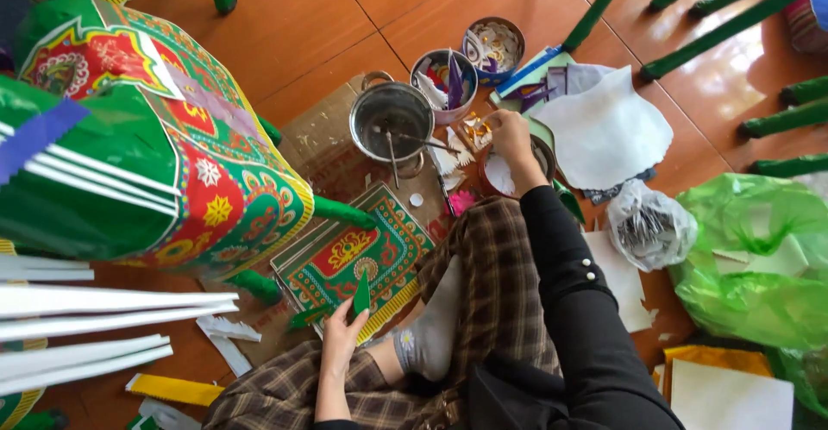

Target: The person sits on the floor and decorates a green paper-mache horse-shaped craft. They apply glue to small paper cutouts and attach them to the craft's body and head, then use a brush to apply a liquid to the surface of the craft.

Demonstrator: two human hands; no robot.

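A green paper piece (362,295), narrow and pointed, stood upright in the lower middle of the head view, pinched at its base by the fingers (352,313) of the left hand (339,337). Held that way, its tip rose clear over the patterned sheet (354,262) of red, green and gold that lay flat on the floor (293,16) just beyond the person's knee, probably so the piece could be matched against the print.

The right hand (511,137) reached up toward the middle of the frame, its fingers curled downward over a small bowl (545,156); whether they gripped anything there could not be told. The bowl sat among a cluster of containers: a steel pot (392,119) with thin sticks leaning in it, a tin of paper scraps (444,81) and a second tin (493,46) above it, all within arm's reach of the seated person, seemingly grouped for easy dipping and picking.

A large decorated paper figure (155,137) in green and red filled the left of the frame. White paper sheets (604,128) lay to the right of the bowl, a clear plastic bag (649,223) below them, and a green plastic bag (759,257) at the right edge.
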